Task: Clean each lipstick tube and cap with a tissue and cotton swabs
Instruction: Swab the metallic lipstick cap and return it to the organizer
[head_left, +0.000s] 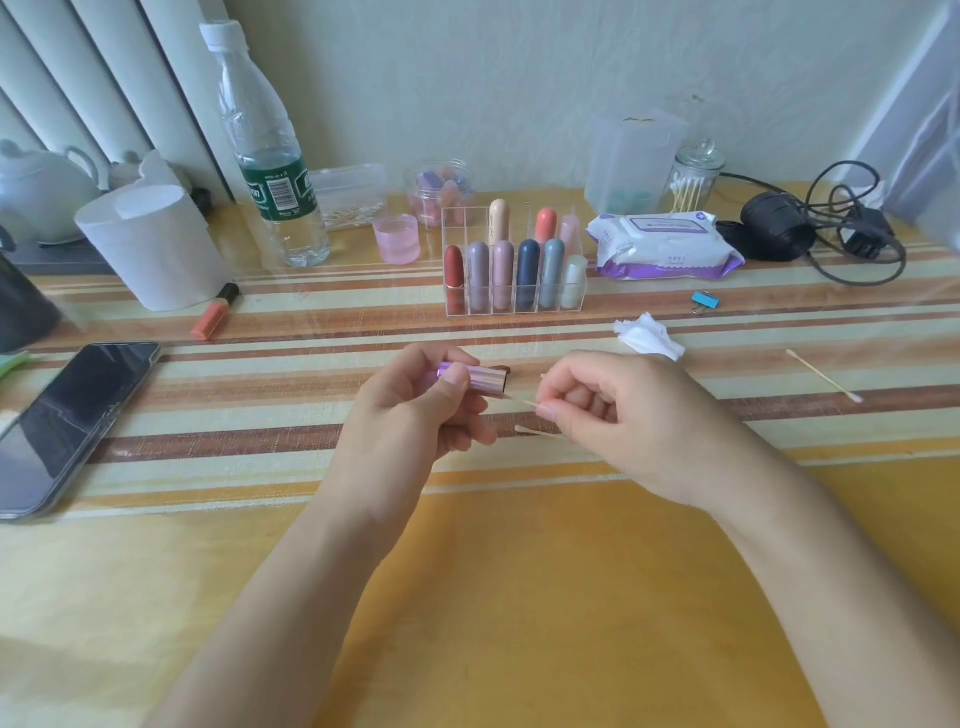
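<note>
Swab-cleaning step in hand. The left hand (421, 415) is gripping a short metallic purple lipstick tube (470, 379) just above the striped yellow table (467, 597), with its fingers curled round the barrel and the tube's open end pointing toward the right hand (623, 421). The right hand is pinching a thin wooden-stemmed cotton swab (522, 401) between thumb and forefinger, the swab's tip touching the tube's lower rim, apparently working the edge of the mouth. A second cotton swab (537, 432) is showing just below the right hand; whether it is held or resting on the table cannot be told. A crumpled white tissue (649, 335) is lying just beyond the right hand, and a clear acrylic organiser (514, 310) of capped pastel lipsticks is standing further back — most of the set is judged to be awaiting its turn. The next move is likely calling for small turns of the tube against a steady swab tip — with light pressure, since the stem looks slender.
</note>
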